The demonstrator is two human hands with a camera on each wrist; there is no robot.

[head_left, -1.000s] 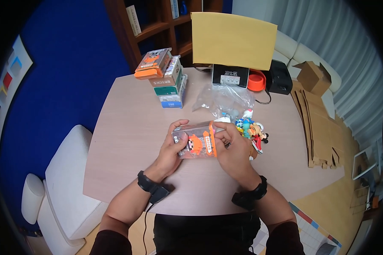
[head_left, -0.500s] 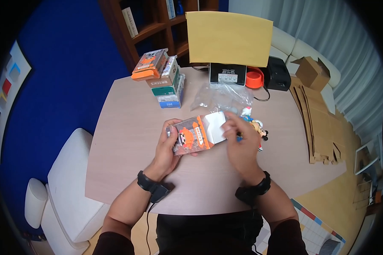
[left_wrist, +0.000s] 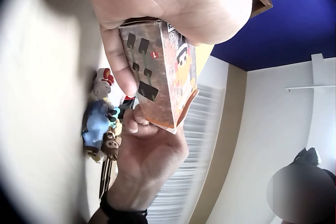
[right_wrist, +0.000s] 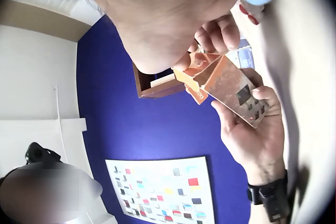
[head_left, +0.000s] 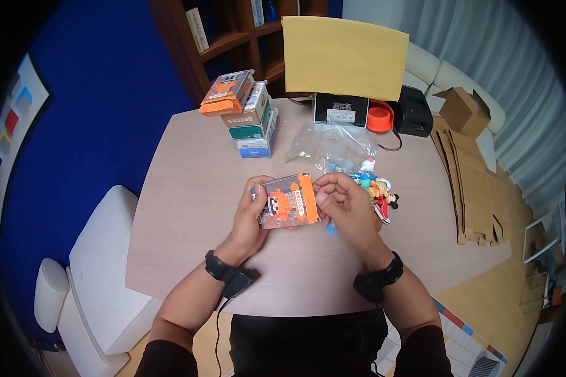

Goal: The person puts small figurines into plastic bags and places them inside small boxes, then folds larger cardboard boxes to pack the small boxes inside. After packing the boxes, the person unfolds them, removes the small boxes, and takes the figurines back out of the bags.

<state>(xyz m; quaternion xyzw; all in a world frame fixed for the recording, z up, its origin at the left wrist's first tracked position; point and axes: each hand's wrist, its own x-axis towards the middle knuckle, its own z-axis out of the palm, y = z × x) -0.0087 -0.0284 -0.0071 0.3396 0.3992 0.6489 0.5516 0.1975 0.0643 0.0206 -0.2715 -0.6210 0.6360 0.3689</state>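
A small orange-and-grey printed box marked BRICKS is held above the near-middle of the table. My left hand grips its left end, thumb across the front and fingers behind. At the other end, my right hand pinches the orange end flap between thumb and curled fingers. That end is partly unfolded in the right wrist view. Black printed shapes cover the box's side in the left wrist view. Just beyond my right hand lies a cluster of colourful toy figures, partly hidden by it.
A stack of boxes stands at the back left, an orange box on top. Behind the figures lies a clear plastic bag. Further back are a black box, a red-orange round object and a yellow panel. Flattened cardboard leans at right.
Half a second ago a white flap stuck out from the box's right end, with my right hand raised beside it. Now my right fingers are back at that end and the white flap is out of sight.
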